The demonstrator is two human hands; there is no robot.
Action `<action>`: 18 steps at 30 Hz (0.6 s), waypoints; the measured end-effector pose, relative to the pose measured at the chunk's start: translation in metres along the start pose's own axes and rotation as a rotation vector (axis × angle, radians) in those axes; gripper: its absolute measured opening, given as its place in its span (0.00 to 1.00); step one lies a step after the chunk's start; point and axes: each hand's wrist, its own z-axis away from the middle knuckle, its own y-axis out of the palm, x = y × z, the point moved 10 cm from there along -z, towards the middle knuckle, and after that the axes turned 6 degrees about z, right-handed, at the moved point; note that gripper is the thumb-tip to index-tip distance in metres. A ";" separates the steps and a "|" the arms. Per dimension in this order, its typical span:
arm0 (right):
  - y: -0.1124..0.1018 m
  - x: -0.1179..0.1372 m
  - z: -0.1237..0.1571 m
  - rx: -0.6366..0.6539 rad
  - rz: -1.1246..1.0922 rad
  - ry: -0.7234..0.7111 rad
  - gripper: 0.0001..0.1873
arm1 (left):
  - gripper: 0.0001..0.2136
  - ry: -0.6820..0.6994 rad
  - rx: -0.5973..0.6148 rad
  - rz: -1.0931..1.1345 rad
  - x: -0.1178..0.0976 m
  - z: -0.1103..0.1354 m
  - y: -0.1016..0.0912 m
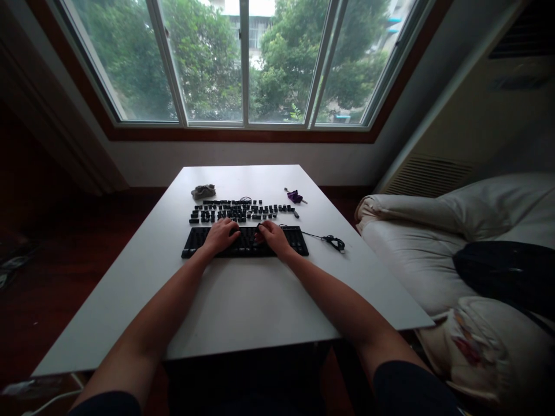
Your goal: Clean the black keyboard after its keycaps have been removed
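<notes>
A black keyboard (197, 245) lies on the white table in front of me. My left hand (220, 236) rests over its left-middle part with the fingers laid out across it, holding nothing that I can see. Just right of the keyboard's middle, my right hand (271, 236) has thumb and fingers pinched together on a small dark keycap (259, 226), mostly covered by the fingertips. Beyond the keyboard, loose black keycaps (273, 208) are spread out in rough rows. What lies directly under both hands is hidden.
Right of the keyboard is a coiled black cable (333, 241). A grey cloth (203, 192) sits at the back left of the white table (243, 306), a purple item (295, 196) at the back right. A pale sofa (399, 248) stands along the right side, below the window wall.
</notes>
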 end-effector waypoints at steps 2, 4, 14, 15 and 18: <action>-0.001 -0.003 -0.001 -0.012 -0.046 0.020 0.17 | 0.09 0.004 -0.005 0.006 -0.001 0.000 -0.001; -0.002 -0.001 -0.001 -0.026 -0.033 -0.007 0.18 | 0.08 0.011 -0.016 0.034 -0.003 0.000 -0.003; -0.009 0.012 0.003 -0.099 -0.015 -0.110 0.18 | 0.11 0.177 0.047 0.313 -0.039 0.000 0.003; -0.009 0.013 0.003 -0.102 -0.012 -0.113 0.19 | 0.11 0.172 0.047 0.318 -0.039 0.000 0.004; -0.008 0.015 0.005 -0.104 -0.005 -0.122 0.19 | 0.09 0.156 0.036 0.362 -0.040 0.000 0.004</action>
